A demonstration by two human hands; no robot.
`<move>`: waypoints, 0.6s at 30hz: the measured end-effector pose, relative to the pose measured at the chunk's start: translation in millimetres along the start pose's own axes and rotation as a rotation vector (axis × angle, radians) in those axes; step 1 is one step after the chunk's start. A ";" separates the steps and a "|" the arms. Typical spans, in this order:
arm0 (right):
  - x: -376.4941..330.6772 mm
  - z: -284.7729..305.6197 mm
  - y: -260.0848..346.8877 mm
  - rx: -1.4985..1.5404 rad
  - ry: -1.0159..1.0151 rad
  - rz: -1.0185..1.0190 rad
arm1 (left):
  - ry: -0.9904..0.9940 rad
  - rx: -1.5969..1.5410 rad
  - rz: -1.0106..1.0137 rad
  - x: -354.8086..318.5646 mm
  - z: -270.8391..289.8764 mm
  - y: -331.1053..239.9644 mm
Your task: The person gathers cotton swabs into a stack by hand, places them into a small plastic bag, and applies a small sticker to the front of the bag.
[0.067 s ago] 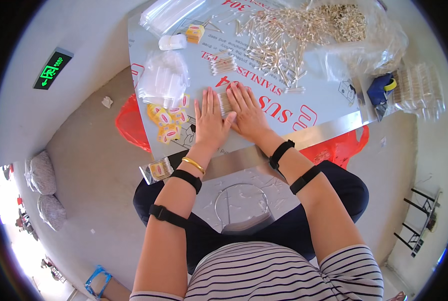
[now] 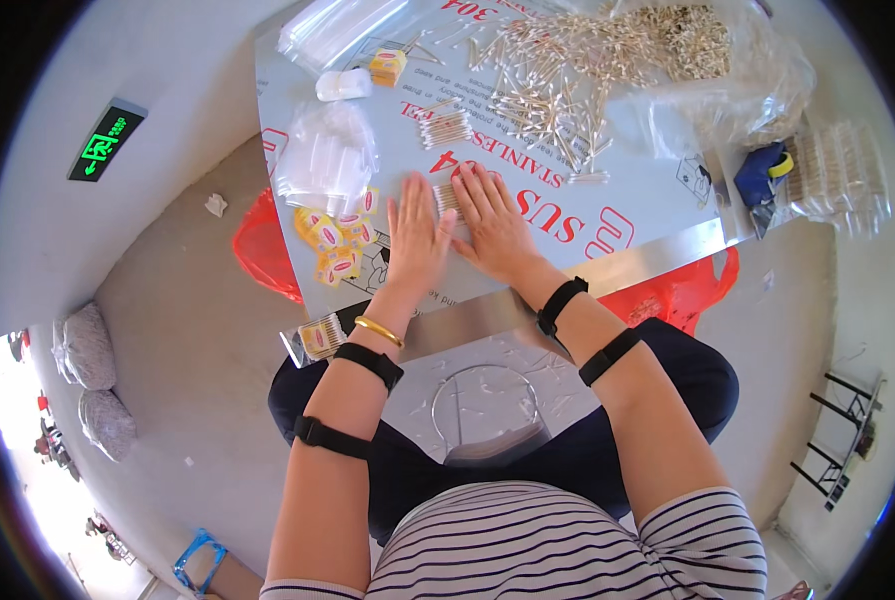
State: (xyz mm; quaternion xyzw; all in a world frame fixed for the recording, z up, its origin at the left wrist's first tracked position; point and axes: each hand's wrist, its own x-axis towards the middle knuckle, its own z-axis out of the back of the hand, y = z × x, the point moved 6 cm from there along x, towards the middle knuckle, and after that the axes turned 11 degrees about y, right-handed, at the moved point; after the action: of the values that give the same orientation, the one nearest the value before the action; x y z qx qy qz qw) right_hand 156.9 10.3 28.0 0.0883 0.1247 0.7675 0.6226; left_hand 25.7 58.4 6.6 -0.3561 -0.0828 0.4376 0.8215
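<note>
A small row of cotton swabs (image 2: pixel 448 202) lies on the printed metal tabletop (image 2: pixel 567 255) between my two hands. My left hand (image 2: pixel 417 240) is beside its left end, fingers stretched out and slightly blurred. On the right end rest the fingers of my right hand (image 2: pixel 494 222), straight and flat, hiding part of the row. Neither hand grasps anything. Farther off sits another loose bunch of swabs (image 2: pixel 445 126), and a big scattered heap of swabs (image 2: pixel 557 105) spreads toward the far right.
Clear plastic bags (image 2: pixel 327 160) and yellow labels (image 2: pixel 337 262) lie at left. A yellow box (image 2: pixel 387 67) stands behind. A filled swab pack (image 2: pixel 320 338) is at the near left corner. A blue tape dispenser (image 2: pixel 762 180) and stacked packs (image 2: pixel 832 180) are right; red bags (image 2: pixel 672 295) hang below.
My left hand has shifted slightly left, away from the row of swabs, uncovering a little more of it. My right hand stays in place.
</note>
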 end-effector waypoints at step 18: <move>-7.8 -2.5 2.7 -0.101 -0.025 0.005 | -0.325 -0.467 0.219 -166.4 76.7 23.8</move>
State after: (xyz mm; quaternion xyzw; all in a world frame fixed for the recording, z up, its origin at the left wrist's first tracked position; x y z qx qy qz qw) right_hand 155.3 1.9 26.6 0.0668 0.0780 0.7731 0.6260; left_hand -124.7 -23.0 76.4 -0.4675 -0.2726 0.5440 0.6413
